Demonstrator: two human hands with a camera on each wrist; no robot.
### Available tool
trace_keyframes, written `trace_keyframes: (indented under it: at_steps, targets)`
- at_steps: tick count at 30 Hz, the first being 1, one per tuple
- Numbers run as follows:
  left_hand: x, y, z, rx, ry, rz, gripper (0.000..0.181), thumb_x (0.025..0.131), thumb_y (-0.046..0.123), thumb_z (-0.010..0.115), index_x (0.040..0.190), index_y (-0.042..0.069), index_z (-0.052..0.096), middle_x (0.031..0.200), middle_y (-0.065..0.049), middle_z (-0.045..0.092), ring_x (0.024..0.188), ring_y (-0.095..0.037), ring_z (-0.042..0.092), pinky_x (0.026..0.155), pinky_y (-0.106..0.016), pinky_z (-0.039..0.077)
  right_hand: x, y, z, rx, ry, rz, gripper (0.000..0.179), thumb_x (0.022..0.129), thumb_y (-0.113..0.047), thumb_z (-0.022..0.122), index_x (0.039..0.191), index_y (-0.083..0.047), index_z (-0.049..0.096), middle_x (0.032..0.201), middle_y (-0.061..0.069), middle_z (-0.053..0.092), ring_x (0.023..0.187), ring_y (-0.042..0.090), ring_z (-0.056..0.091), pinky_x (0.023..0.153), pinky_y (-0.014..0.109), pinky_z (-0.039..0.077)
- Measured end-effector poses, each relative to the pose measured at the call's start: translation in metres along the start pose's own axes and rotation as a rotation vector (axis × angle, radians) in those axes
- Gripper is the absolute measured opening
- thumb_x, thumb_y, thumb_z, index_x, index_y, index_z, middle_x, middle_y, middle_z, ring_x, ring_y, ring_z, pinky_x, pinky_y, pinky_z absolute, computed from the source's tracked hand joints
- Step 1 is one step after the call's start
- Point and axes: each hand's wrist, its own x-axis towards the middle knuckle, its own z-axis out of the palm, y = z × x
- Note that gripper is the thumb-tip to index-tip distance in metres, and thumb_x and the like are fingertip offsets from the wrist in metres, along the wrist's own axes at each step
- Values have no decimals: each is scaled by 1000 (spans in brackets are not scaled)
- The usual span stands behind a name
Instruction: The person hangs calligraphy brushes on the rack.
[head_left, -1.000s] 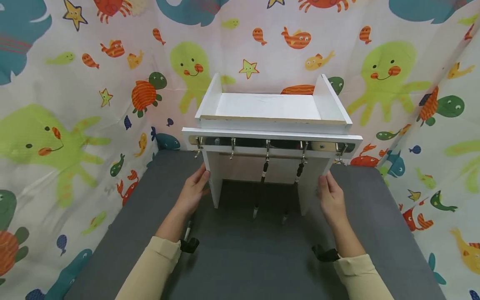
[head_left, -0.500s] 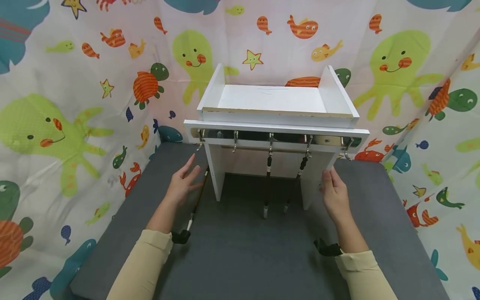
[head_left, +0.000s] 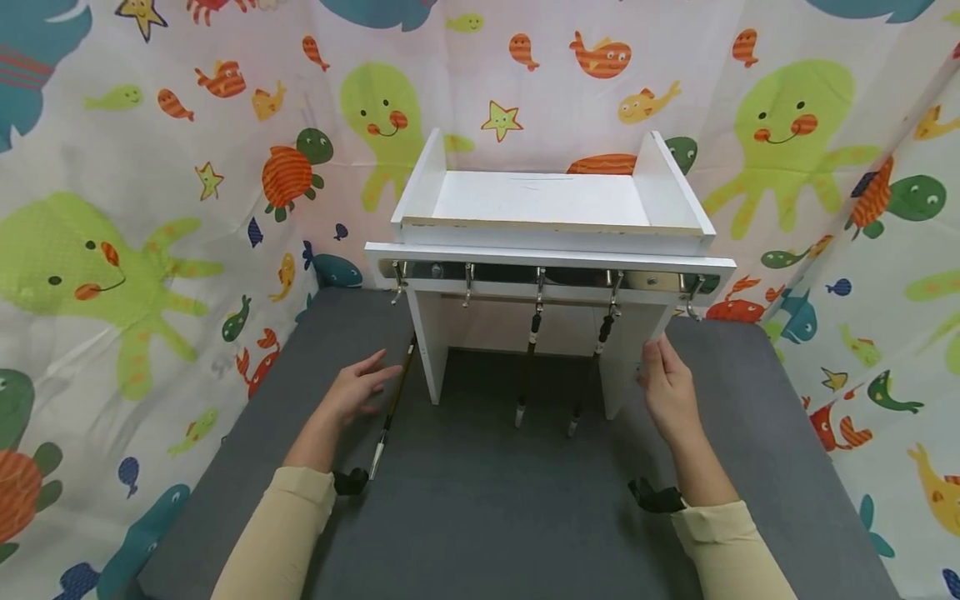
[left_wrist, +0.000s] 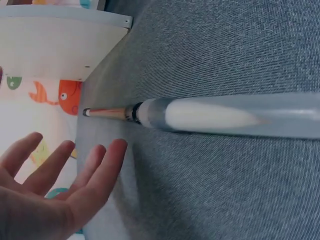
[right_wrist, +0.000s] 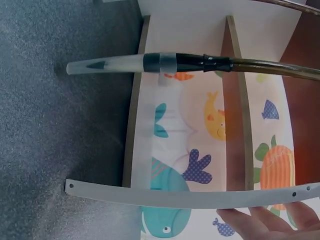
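Observation:
A white wooden shelf (head_left: 540, 242) stands at the back, with a metal hook rail (head_left: 577, 277) along its front. Two calligraphy brushes with clear caps hang from the hooks, one left (head_left: 528, 358) and one right (head_left: 597, 354); a capped brush tip (right_wrist: 120, 63) fills much of the right wrist view. My right hand (head_left: 670, 392) holds the front edge of the shelf's right side panel (right_wrist: 185, 198). Left of the shelf, my left hand (head_left: 352, 393) has its fingers spread and holds nothing. Beside it, another capped brush (left_wrist: 215, 116) lies on the grey table.
The grey tabletop (head_left: 495, 517) spreads in front of the shelf. Single hooks (head_left: 399, 283) stick out at the rail's left end, and another hook (head_left: 692, 298) at its right end. Patterned cloth (head_left: 225, 108) walls in the table at back and sides.
My left hand has let go of the shelf's left panel and moved down and left, revealing more of the lying brush. My right hand stays at the right panel; the hanging brushes sway slightly.

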Motion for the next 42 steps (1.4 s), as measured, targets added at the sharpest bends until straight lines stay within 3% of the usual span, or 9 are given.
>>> trace_keyframes:
  at_steps: [5,16,21,24,27,29,36,39,42]
  targets:
    - [0,-5,3,-11,21,-34,82,92,47,73,160,32,29,167,-6,26,148,-42,31,104,-62,47,-1,-2,-1,-1,-10,15,57,108,-52,34,161,-36,22,166,6,26,147,39,34,103,64,44]
    - [9,-12,21,55,200,-70,74,85,20,83,151,19,49,161,-10,38,146,-38,35,94,-46,57,5,-3,-3,6,-58,-13,57,109,-47,35,162,-31,21,166,10,26,146,43,35,102,64,44]
    - [9,-13,31,270,311,-22,70,79,17,87,143,14,59,150,-20,51,121,-42,60,84,-41,61,6,-2,-2,21,-70,-21,56,109,-43,36,162,-30,22,166,10,26,146,43,35,101,64,44]
    - [9,-12,37,423,358,43,68,74,20,89,137,9,64,140,-24,58,122,-48,54,97,-46,54,5,-3,-3,23,-66,-20,55,110,-42,36,162,-31,22,165,11,28,145,43,35,101,65,44]
    - [11,-12,40,496,371,71,62,73,16,88,130,4,68,135,-25,62,131,-51,46,108,-52,44,5,-3,-4,21,-62,-26,55,110,-42,36,161,-31,23,165,12,28,145,44,35,100,66,44]
    - [12,-12,41,509,378,57,56,73,13,87,125,3,71,136,-25,61,135,-50,42,110,-53,43,5,-4,-5,20,-61,-29,55,110,-43,37,161,-31,23,165,12,28,145,44,35,100,66,44]
    - [15,-15,39,454,369,-24,45,76,9,79,121,5,74,136,-27,59,131,-45,47,96,-47,54,3,-1,-6,26,-57,-10,55,109,-42,37,161,-31,23,165,11,28,145,43,35,101,65,44]
    - [16,-16,36,392,353,-46,43,78,10,78,120,4,74,134,-27,60,123,-42,55,89,-44,57,2,-1,-7,22,-52,-4,55,109,-43,37,161,-32,23,165,11,28,145,44,36,100,66,44]
    - [14,-16,32,310,315,-73,41,81,9,77,121,2,72,130,-28,60,106,-37,68,87,-47,59,1,-2,-6,9,-47,-5,55,109,-44,37,161,-32,23,165,11,29,145,43,36,100,66,44]
